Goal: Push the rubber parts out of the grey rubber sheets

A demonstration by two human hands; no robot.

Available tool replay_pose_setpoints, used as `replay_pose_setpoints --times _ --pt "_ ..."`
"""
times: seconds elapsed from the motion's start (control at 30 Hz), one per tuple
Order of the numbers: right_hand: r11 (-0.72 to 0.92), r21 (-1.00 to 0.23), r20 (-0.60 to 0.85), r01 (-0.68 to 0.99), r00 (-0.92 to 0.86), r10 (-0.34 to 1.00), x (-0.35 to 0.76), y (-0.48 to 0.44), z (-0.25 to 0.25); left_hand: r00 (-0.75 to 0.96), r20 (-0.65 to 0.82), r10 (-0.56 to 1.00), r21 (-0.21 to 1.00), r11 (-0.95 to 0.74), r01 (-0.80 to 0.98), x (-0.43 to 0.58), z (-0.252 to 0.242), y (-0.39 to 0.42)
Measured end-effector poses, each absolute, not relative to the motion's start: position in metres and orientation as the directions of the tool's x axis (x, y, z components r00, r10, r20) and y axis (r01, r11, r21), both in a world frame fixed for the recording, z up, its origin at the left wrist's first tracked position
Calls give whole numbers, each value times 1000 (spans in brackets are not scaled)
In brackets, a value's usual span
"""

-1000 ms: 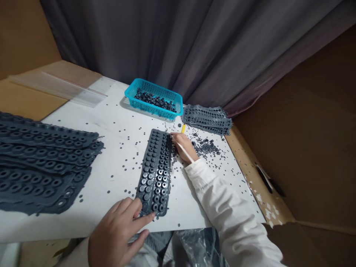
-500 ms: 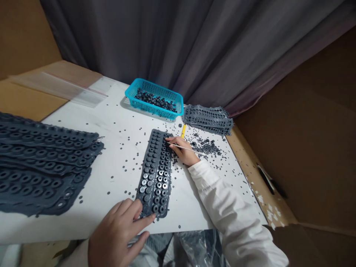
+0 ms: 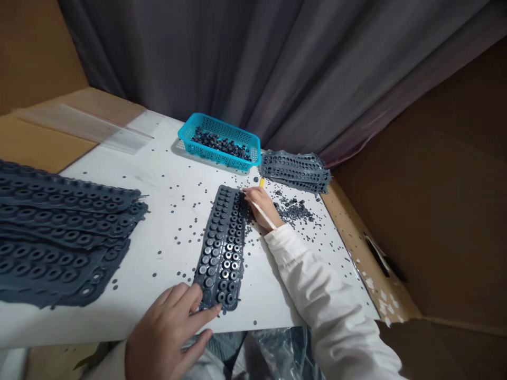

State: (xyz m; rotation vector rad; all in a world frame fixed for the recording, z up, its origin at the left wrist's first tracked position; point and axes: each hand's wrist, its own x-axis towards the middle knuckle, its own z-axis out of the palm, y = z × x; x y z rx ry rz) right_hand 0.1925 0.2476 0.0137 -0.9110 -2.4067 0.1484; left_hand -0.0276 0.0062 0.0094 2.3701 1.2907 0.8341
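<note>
A long dark grey rubber strip [image 3: 222,247] studded with rows of small ring parts lies lengthwise on the white table [image 3: 158,211]. My left hand [image 3: 168,330] rests on its near end, fingers spread flat and pressing it down. My right hand [image 3: 262,207], in a white sleeve, is closed round a thin white stick [image 3: 260,212] whose tip touches the far right edge of the strip.
A turquoise basket [image 3: 220,140] of small dark rings stands at the back. A stack of emptied strips [image 3: 296,169] lies to its right, a pile of full strips [image 3: 59,232] at the left. Loose rings [image 3: 295,210] and specks litter the table. Brown cardboard walls stand right and left.
My right hand swung the stick outward to the right half a second ago, then tilted it back, tip on the strip's far end. My left hand has stayed put.
</note>
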Motion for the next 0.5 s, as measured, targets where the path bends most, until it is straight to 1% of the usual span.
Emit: replay_pose_setpoints --times 0.13,0.33,0.4,0.5 --pt "670 -325 485 667 -491 724 207 255 15 415 329 848 538 -529 656 -27 9 5" --pt "512 -418 464 750 -308 830 226 242 23 397 304 866 540 -500 677 -25 7 4" --pt "457 -478 448 750 -239 862 230 236 25 416 293 861 535 -509 675 -28 8 4" --pt "381 -595 418 707 -132 899 233 228 25 466 301 832 532 -552 642 -35 14 7"
